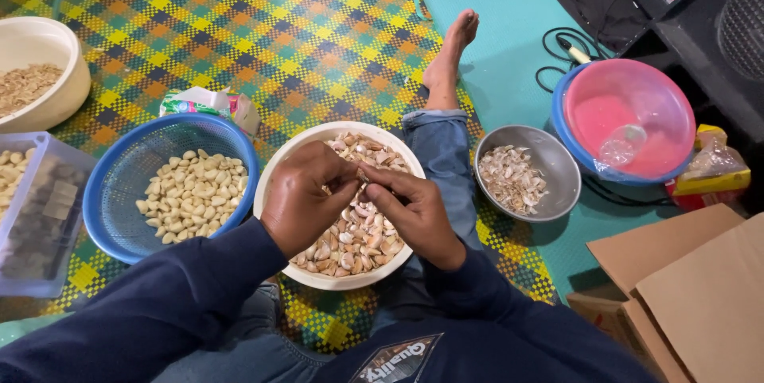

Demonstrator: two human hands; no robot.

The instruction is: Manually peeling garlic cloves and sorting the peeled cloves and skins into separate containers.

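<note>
A round white bowl [274, 192] of unpeeled garlic cloves [358, 236] is flanked by a blue basket [111, 192] of peeled cloves [191, 192] at nine o'clock. One small clove [362, 178] is pinched between left hand [306, 200] and right hand [414, 212]; its axis cannot be told.

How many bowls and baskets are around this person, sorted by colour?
White or cream bowls: 2, the white bowl of unpeeled cloves under the left hand and right hand, and the cream bowl.
Blue baskets: 1, the blue basket.
Metal bowls: 1, the metal bowl.
Pink bowls: 1, the pink bowl.
Total: 5

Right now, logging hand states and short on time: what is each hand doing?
Left hand: closed, pinching a garlic clove over the white bowl.
Right hand: closed, fingertips on the same clove.
</note>
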